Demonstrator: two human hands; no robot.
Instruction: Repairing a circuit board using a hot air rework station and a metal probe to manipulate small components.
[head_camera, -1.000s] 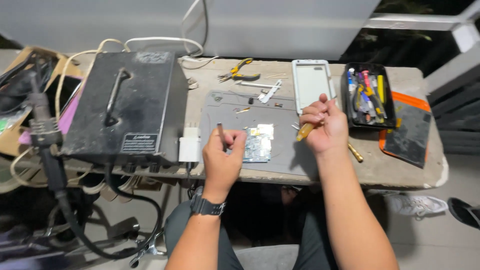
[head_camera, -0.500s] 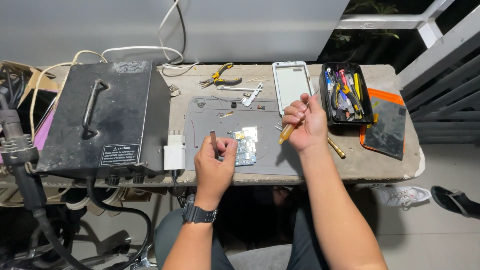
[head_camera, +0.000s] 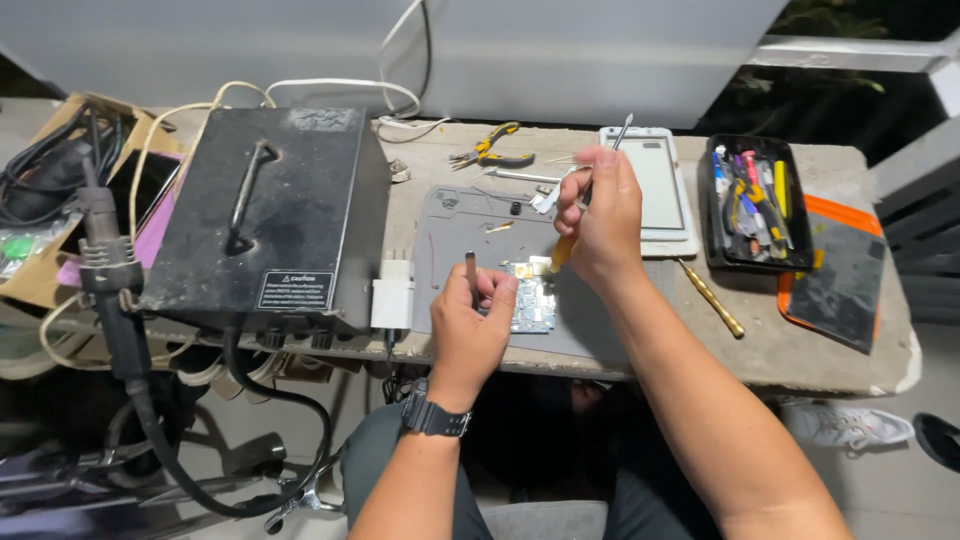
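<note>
Nearest to us, our left hand (head_camera: 470, 325), a dark watch (head_camera: 432, 415) on its wrist, was clenched around a small grey tool (head_camera: 471, 270) whose tip stood up above the fingers. Just beside those fingers lay a small circuit board (head_camera: 530, 300) on the grey work mat (head_camera: 455, 235), which rested on the concrete tabletop (head_camera: 800, 345). A white plug adapter (head_camera: 393, 297) sat at the mat's left edge, touching the front of the big black box with a handle (head_camera: 270, 215).

Our right hand (head_camera: 600, 225) hovered over the mat's right part, grasping a yellow-handled tool (head_camera: 560, 252) low in the fist and pinching thin metal tweezers (head_camera: 622, 130) that pointed up and away. Right of that hand a brass-coloured rod (head_camera: 712, 298) lay on the table. Behind the hand was a white phone (head_camera: 665, 190), face up, and further right a black tray of tools (head_camera: 755, 205), then a dark pouch with orange trim (head_camera: 840, 275). At the far edge lay yellow-handled pliers (head_camera: 490, 152). Off to the left hung a black hot-air wand (head_camera: 110, 290) on its hose
</note>
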